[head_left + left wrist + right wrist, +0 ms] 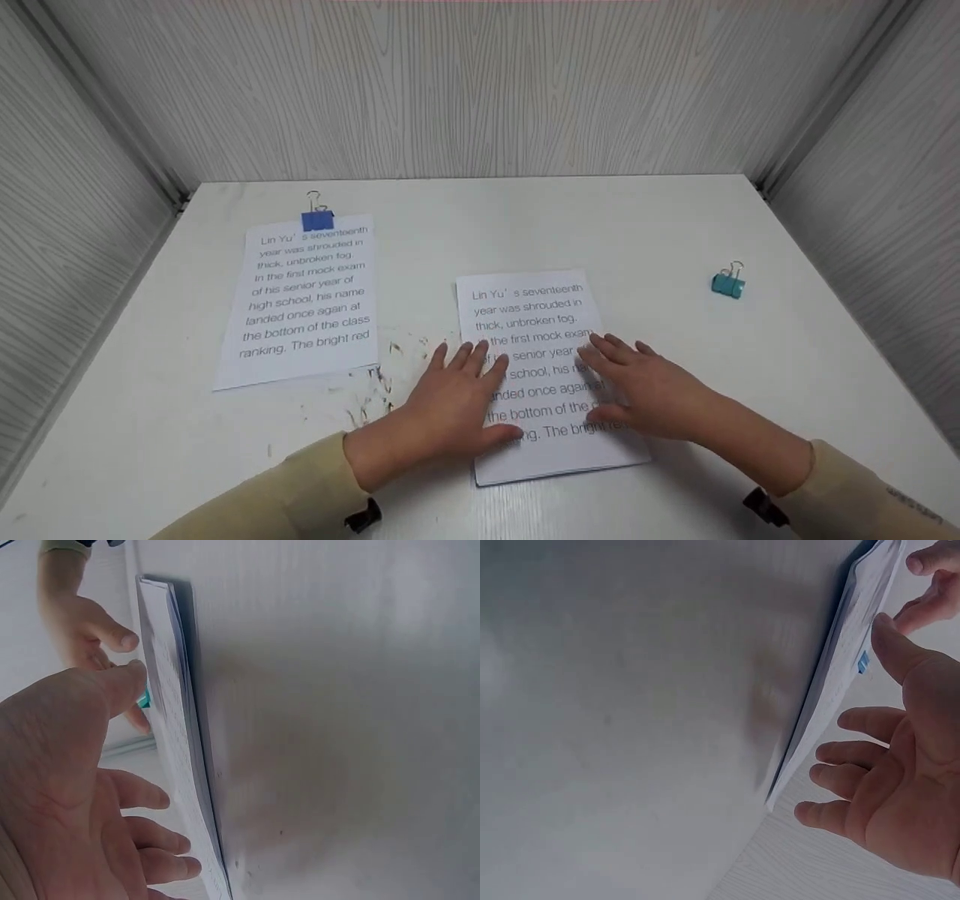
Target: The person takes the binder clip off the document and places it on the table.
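A stack of printed paper sheets [536,315] lies in the middle of the table, with its layered edge visible in the left wrist view. My left hand [457,405] is spread at the stack's left side, its thumb and fingertips over the print. At the right side my right hand [649,390] also has its fingers extended over the sheets. Neither hand grips anything; whether the fingers touch the paper or hover just above it is hard to tell. A teal binder clip [728,283] lies on the table beyond my right hand.
A second printed stack [300,307] lies at the left, with a blue binder clip [317,219] on its top edge. Dark specks mark the white table [420,225] between the stacks. Wood-grain panels [472,90] enclose the back and sides.
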Motion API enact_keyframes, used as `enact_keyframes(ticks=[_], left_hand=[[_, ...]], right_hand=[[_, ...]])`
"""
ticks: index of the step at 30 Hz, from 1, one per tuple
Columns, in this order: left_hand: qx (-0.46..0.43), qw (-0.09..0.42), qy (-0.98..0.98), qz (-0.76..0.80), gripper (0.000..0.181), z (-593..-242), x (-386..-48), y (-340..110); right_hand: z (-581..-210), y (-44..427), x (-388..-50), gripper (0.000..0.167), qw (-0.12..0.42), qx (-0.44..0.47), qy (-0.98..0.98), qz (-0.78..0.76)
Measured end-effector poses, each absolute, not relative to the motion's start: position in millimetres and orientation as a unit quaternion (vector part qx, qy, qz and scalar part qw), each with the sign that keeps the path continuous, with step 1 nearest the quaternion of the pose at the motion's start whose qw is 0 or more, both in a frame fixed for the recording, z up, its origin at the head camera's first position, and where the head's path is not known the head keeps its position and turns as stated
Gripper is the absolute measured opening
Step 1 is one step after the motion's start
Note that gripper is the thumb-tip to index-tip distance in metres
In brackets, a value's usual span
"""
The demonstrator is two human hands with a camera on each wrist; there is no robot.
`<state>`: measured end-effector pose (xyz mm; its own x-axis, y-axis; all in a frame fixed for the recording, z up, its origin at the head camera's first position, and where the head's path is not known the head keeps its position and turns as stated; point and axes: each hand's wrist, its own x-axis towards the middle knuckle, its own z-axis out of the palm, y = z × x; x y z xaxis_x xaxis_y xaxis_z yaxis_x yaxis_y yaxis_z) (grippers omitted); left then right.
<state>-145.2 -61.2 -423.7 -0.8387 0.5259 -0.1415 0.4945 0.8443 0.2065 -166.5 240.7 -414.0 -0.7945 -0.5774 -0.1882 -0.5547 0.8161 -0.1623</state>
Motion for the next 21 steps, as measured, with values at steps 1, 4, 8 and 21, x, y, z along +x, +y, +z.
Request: enact_keyframes(ticks=[1,4,8,21], left_hand=[[0.267,0.103,0.955,0.077,0.098,-424.5,-145.1,-60.9],[0.269,0.122,0.953,0.066,0.097,-427.4,-145.5,-60.3],[0.271,0.135,0.951,0.055,0.097,-429.4,-147.8,-58.6],[0.276,0.152,0.947,0.056,0.094,-426.9,-163.1,-45.3]], right_hand=[[-415.3,241.0,-167.1,0.086,0.119,-0.3,0.945,-0.047],[-418.3,241.2,-168.2,0.085,0.135,-0.293,0.945,-0.043],[-420.8,242.1,-169.4,0.085,0.153,-0.283,0.946,-0.042],[-421.0,253.7,-184.2,0.085,0.164,-0.269,0.947,-0.057]])
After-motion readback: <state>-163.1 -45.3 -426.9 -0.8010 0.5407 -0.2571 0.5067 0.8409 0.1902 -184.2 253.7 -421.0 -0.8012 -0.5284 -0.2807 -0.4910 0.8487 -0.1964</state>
